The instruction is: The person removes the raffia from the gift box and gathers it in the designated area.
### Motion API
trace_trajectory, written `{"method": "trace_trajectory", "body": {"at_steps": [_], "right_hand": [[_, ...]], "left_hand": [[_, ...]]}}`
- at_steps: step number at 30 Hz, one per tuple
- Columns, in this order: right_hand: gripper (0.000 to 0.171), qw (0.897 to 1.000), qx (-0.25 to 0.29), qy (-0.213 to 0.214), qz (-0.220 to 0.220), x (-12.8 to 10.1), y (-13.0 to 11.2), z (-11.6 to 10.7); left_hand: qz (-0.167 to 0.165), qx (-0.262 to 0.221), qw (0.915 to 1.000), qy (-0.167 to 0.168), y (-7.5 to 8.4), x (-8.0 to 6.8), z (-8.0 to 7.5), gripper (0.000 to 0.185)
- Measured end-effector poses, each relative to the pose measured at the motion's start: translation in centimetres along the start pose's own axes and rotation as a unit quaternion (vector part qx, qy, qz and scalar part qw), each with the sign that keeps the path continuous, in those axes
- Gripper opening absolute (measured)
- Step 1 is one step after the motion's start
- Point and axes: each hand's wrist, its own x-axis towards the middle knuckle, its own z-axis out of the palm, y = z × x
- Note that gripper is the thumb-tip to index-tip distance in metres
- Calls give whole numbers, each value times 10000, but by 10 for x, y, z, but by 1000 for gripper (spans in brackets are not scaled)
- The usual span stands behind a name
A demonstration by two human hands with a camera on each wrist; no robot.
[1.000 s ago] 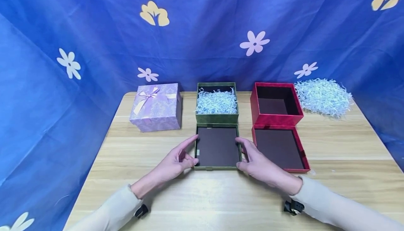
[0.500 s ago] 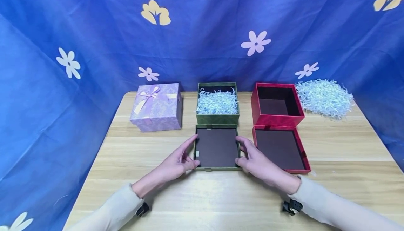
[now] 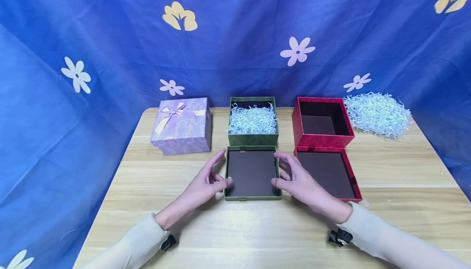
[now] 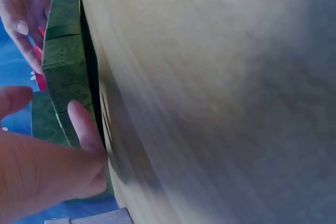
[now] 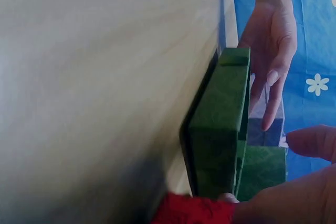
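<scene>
A green box lid [image 3: 252, 198] lies with its dark inside up on the table, just in front of the green gift box [image 3: 253, 140]. Pale blue shredded paper [image 3: 253, 119] fills much of that box. My left hand [image 3: 204, 185] is at the lid's left side, a fingertip against the wall in the left wrist view and the thumb raised above the rim. On the opposite side is my right hand [image 3: 299, 181], fingers beside the wall and thumb lifted over the edge. Neither hand visibly pinches the lid; some right fingers are partly hidden.
To the right stand a red box [image 3: 324, 140] and, in front of it, its upturned red lid [image 3: 355, 191]. More shredded paper [image 3: 379, 113] is heaped at the back right. A closed purple gift box [image 3: 182, 132] with a bow stands at the left. Blue curtain hangs behind.
The green lid has shifted very slightly toward me, away from its box. Both thumbs have risen from the front corners, and the hands have loosened at the sides.
</scene>
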Motion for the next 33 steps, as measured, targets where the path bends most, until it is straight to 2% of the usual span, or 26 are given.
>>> {"method": "trace_trajectory", "body": {"at_steps": [4,8,12,15,19,23,27,30,33], "right_hand": [[70,9993,-295,166,-178,3,-6,-7],[65,9975,-444,221,-512,13,-15,-15],[60,9914,-662,351,-1071,32,-23,-22],[54,9795,-1103,616,-1571,45,-33,-27],[52,9545,-1912,840,-2130,66,-51,-33],[65,9286,-2943,485,-2210,95,-66,-36],[80,9039,-3783,-190,-1987,127,-76,-36],[85,8954,-3980,-812,-1826,148,-85,-39],[84,8840,-4118,-1376,-1736,166,-92,-44]], "left_hand": [[-114,47,9991,404,4,4,1,98],[-130,-183,9987,456,8,12,3,98],[-58,-277,9986,440,11,24,3,101],[34,-279,9984,487,16,34,5,105],[161,-262,9976,616,20,51,9,108],[292,-257,9967,714,21,71,12,110],[334,-345,9962,731,20,87,12,111],[332,-331,9961,750,19,96,11,109],[249,-101,9965,790,19,101,11,111]]}}
